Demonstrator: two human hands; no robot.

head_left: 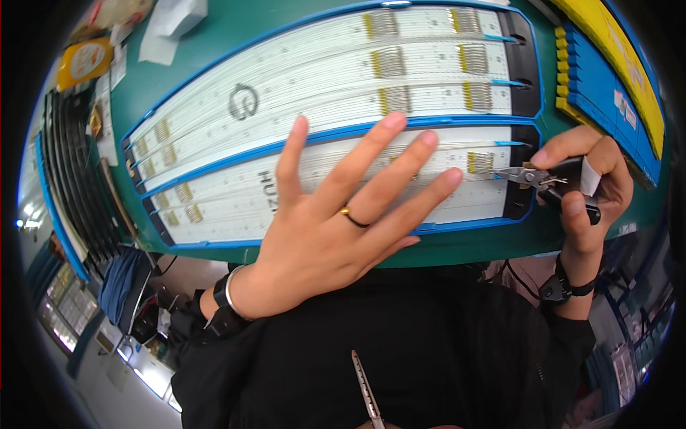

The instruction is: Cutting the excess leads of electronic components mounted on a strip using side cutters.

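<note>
A long, blue-rimmed case [457,200] lies opened out, its white panels strung with fine lines. My left hand [321,222] is spread palm down over the nearer panel, fingers apart and holding nothing. At the case's right end my right hand [604,171] grips small cutting pliers [527,176] with black handles. The jaws point left, beside a bundle of thin metal pieces with yellow ends [481,163]; whether they touch a line is too small to tell. Similar bundles [389,63] sit in columns on the farther panel. Part of the nearer panel is hidden beneath my left hand.
Blue and yellow cases [597,100] are at the right edge of the green table [221,25]. White paper [174,28] and a yellow package [84,63] are at the far left. Several dark curved pieces [75,164] stand on the left. A slim metal strip [366,390] shows below my chest.
</note>
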